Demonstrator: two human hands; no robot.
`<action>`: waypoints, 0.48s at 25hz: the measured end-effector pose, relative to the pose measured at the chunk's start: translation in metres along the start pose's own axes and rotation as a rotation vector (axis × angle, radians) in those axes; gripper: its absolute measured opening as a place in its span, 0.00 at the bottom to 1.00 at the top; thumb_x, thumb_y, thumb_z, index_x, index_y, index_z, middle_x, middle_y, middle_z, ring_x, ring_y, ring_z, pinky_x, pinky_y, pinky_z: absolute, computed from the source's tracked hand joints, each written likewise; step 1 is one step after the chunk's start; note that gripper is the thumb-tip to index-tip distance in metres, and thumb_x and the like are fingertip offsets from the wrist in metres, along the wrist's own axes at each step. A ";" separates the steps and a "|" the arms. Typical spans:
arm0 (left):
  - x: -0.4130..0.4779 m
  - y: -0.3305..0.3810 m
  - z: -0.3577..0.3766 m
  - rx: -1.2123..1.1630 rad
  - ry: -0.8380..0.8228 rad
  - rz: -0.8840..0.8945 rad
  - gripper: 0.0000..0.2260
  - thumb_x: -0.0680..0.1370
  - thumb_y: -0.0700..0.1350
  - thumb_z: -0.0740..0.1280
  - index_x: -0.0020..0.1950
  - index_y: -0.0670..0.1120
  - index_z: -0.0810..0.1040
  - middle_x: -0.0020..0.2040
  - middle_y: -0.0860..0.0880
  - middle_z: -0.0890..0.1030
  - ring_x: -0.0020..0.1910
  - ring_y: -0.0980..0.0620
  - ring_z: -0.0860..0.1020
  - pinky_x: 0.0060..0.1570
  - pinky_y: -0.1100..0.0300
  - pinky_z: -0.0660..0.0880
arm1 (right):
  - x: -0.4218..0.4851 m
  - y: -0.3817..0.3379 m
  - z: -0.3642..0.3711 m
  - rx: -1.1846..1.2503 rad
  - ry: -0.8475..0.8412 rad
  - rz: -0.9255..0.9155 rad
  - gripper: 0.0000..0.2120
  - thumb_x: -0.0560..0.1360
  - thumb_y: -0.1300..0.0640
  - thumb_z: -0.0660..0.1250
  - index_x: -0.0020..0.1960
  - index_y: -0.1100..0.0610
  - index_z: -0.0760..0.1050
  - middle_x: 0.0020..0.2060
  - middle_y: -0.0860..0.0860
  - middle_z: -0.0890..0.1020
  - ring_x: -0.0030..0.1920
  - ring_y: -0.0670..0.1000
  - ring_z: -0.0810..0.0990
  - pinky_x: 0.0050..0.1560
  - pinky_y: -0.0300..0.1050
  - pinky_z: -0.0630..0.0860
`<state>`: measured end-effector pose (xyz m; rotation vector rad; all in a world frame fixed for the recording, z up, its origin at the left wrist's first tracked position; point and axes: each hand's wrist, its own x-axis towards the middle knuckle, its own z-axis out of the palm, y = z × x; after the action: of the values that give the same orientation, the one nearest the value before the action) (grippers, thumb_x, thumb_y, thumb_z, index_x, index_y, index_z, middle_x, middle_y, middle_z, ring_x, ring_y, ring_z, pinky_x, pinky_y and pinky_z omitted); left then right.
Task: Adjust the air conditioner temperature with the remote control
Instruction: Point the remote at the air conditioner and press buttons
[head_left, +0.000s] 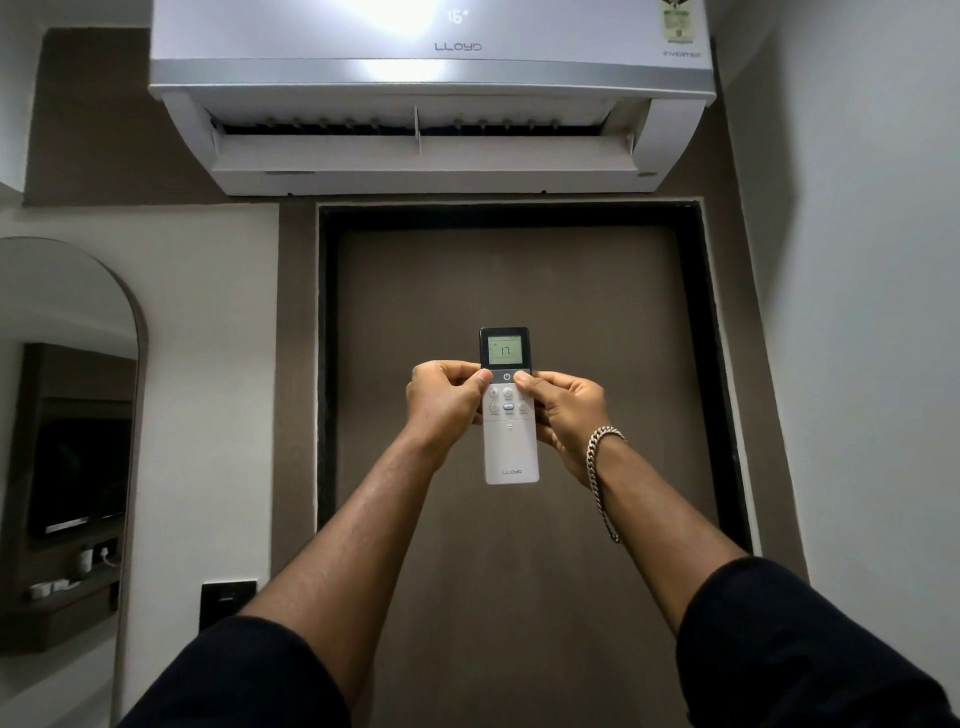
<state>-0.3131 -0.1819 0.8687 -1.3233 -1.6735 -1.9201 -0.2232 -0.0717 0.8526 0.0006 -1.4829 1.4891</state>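
Observation:
A white remote control (510, 447) with a dark top and a lit screen reading 17 is held upright at arm's length, pointing up at the white wall-mounted air conditioner (431, 93). The unit's front shows 16 and its flap hangs open. My left hand (444, 402) grips the remote's left side, thumb resting by the upper buttons. My right hand (563, 410) grips the right side, its thumb on a button beside the power key. A silver chain bracelet (602, 467) circles my right wrist.
A brown door (519, 291) in a dark frame stands straight ahead under the unit. An arched mirror (67, 415) hangs on the left wall, reflecting a TV and shelf. A black switch plate (227, 603) sits low on the left. A plain wall runs along the right.

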 end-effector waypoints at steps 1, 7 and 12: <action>0.000 0.000 0.000 0.000 -0.004 0.001 0.11 0.77 0.44 0.67 0.54 0.37 0.81 0.51 0.40 0.85 0.47 0.45 0.85 0.43 0.51 0.83 | 0.000 0.000 0.000 0.003 -0.001 0.000 0.03 0.72 0.57 0.72 0.44 0.55 0.80 0.42 0.55 0.87 0.42 0.53 0.86 0.41 0.49 0.83; -0.002 0.001 0.000 -0.022 -0.025 -0.013 0.12 0.77 0.43 0.67 0.55 0.37 0.80 0.51 0.40 0.85 0.48 0.45 0.85 0.46 0.48 0.83 | -0.002 -0.003 -0.001 0.034 -0.002 0.019 0.02 0.71 0.58 0.71 0.43 0.57 0.80 0.41 0.56 0.86 0.39 0.52 0.86 0.40 0.47 0.83; -0.004 -0.002 -0.001 -0.006 -0.039 -0.018 0.12 0.77 0.45 0.67 0.55 0.38 0.80 0.52 0.41 0.85 0.49 0.46 0.85 0.45 0.51 0.83 | -0.005 -0.003 -0.001 0.033 -0.012 0.035 0.01 0.72 0.59 0.71 0.43 0.56 0.80 0.41 0.55 0.86 0.39 0.52 0.86 0.40 0.47 0.84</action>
<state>-0.3127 -0.1838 0.8650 -1.3613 -1.7047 -1.9223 -0.2187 -0.0749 0.8519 0.0037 -1.4740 1.5440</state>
